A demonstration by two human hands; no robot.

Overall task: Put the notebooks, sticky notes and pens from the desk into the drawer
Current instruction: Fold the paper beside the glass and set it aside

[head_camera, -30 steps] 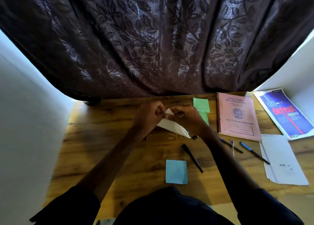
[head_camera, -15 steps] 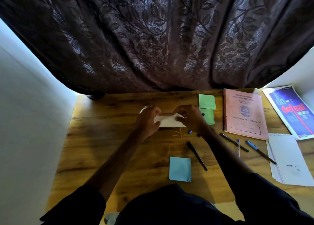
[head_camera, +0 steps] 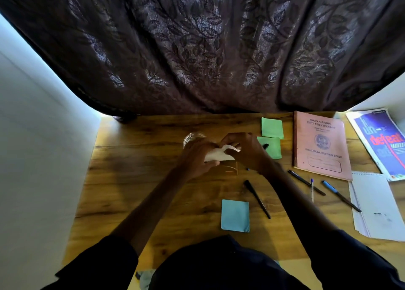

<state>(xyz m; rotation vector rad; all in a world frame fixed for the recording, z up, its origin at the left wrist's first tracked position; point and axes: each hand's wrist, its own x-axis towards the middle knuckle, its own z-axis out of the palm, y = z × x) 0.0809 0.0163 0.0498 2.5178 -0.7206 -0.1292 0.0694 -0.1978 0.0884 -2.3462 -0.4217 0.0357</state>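
Note:
Over the middle of the wooden desk (head_camera: 135, 180), my left hand (head_camera: 197, 156) and my right hand (head_camera: 247, 151) both pinch a white folded paper (head_camera: 219, 155). Two green sticky note pads (head_camera: 272, 128) (head_camera: 272, 147) lie just right of my right hand, and a blue sticky pad (head_camera: 235, 215) lies near the front edge. A black pen (head_camera: 256, 198) lies beside the blue pad. Three more pens (head_camera: 305, 182) (head_camera: 311, 190) (head_camera: 340, 195) lie further right. At the right are a pink record book (head_camera: 320, 145), a white spiral notepad (head_camera: 377, 206) and a blue-covered book (head_camera: 381, 140). No drawer is in view.
A clear glass jar (head_camera: 192, 137) stands just behind my left hand. A dark patterned curtain (head_camera: 197, 48) hangs along the desk's far edge. A white wall (head_camera: 32, 158) closes the left side.
The white paper has gone from tilted to flat and lower between my hands, with one corner now curled up. The camera view has shifted slightly, bringing the jar into view.

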